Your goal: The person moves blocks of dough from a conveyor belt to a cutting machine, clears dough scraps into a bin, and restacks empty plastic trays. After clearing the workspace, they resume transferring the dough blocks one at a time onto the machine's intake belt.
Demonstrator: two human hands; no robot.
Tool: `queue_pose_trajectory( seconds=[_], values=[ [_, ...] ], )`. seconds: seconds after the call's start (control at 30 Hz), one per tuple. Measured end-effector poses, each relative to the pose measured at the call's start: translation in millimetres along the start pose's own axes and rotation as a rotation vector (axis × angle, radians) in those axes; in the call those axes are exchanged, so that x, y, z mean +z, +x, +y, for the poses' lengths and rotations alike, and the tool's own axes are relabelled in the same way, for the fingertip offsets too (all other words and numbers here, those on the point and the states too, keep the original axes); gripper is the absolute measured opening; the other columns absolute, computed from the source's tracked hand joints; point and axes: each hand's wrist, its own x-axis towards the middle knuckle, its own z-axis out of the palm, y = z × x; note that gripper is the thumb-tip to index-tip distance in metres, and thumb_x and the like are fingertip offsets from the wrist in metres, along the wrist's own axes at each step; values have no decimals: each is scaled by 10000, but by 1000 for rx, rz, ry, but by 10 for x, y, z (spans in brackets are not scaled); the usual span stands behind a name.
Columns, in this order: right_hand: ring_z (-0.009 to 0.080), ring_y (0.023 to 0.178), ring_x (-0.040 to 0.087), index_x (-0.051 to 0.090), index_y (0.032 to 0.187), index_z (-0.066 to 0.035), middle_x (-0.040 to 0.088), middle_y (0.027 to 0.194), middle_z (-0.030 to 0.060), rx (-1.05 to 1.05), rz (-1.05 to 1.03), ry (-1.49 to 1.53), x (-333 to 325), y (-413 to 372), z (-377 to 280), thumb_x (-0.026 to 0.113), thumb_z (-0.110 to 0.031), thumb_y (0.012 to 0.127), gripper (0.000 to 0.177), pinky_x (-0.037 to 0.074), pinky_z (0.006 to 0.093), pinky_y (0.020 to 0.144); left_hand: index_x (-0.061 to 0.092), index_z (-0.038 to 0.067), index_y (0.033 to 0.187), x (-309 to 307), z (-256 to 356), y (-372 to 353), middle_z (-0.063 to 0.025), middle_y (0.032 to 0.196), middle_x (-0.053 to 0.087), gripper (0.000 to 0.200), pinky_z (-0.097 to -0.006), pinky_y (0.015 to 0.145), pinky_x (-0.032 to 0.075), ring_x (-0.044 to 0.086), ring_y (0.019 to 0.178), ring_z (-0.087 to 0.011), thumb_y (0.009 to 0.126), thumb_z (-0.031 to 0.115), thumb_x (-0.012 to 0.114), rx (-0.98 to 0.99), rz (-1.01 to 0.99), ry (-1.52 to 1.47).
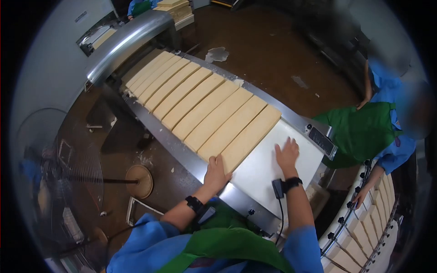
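Observation:
A row of pale yellow, dough-like slabs [203, 109] lies side by side across a white conveyor belt [261, 179]. My left hand [216, 176] is at the near left end of the last slab [251, 137], its fingers bent over the corner and the thumb at the edge. My right hand [287, 155] is over the bare belt beside that slab, fingers spread, holding nothing. Both wrists wear black straps, and a cable hangs from the right one.
A curved metal hood [132, 43] spans the conveyor's far end. On the right, a person in a green apron [364, 129] reaches to a curved rack of similar slabs [371, 223]. A control panel [321, 140] sits at the belt's right edge. A fan [79, 170] stands left.

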Motion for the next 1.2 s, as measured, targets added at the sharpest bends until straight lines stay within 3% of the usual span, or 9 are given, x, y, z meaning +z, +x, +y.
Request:
queue_pose_trajectory(
  seconds=[0.1,0.33,0.43,0.6,0.67,0.8,1.03,1.13,1.2],
  values=[
    [408,1352,285,314,1478,-150,181,1535,246,-2,1,-4,20,483,-576,481,-539,904,714,285,511,1077,341,-57,1243,-132,125,85,-242,1149,413,735,-448,842,507,550,1032,-430,724,223,781,-61,-103,-9],
    [426,1296,365,339,1456,-140,113,1543,251,136,-169,-6,-127,975,-1225,489,-561,889,722,393,496,1012,309,-90,1275,-220,202,213,-270,1165,406,837,-455,763,532,603,903,-447,699,276,794,-79,-266,33],
    [469,1186,452,366,1376,-102,269,1434,246,205,-114,38,-147,921,-1137,581,-531,815,739,443,496,967,320,-93,1281,-209,216,228,-273,1176,407,833,-446,791,528,598,927,-440,702,275,793,-50,-293,45],
    [460,1190,443,348,1390,-58,276,1415,243,532,-85,139,-580,558,-371,682,-440,710,848,459,463,956,330,-88,1312,-51,240,253,-288,1194,394,852,-456,820,521,586,949,-465,708,300,789,260,-376,63],
    [479,1222,416,317,1403,-28,179,1477,256,744,-67,161,-737,283,52,692,-452,697,905,462,479,954,303,-79,1335,14,447,222,-294,1194,387,888,-465,814,522,584,943,-470,707,317,789,296,-507,2],
    [514,1190,466,324,1328,8,11,1511,329,791,215,402,-838,-354,810,726,-394,685,858,469,504,938,261,-41,1354,397,885,-55,-312,1194,370,922,-485,794,523,581,917,-479,704,352,783,334,-621,117],
    [499,1153,442,268,1275,36,239,1376,316,1074,694,535,-1513,-2213,1751,693,-302,728,770,440,496,954,407,43,1327,895,1667,-580,-285,1241,387,743,-479,870,478,502,1073,-463,670,118,745,767,-398,-33],
    [450,1211,359,336,1298,42,362,1278,320,1164,936,364,-1710,-3435,2253,672,-325,766,728,340,496,1035,437,74,1332,996,2185,-1002,-247,1279,398,744,-461,884,481,492,1121,-420,656,102,747,1100,-490,-115],
    [460,1193,386,317,1310,63,397,1240,336,1420,975,387,-1860,-4268,2500,676,-356,775,768,355,495,1027,428,95,1352,1088,2413,-1371,-220,1295,420,764,-445,886,488,510,1119,-400,658,115,748,1277,-533,-143]
  ],
)
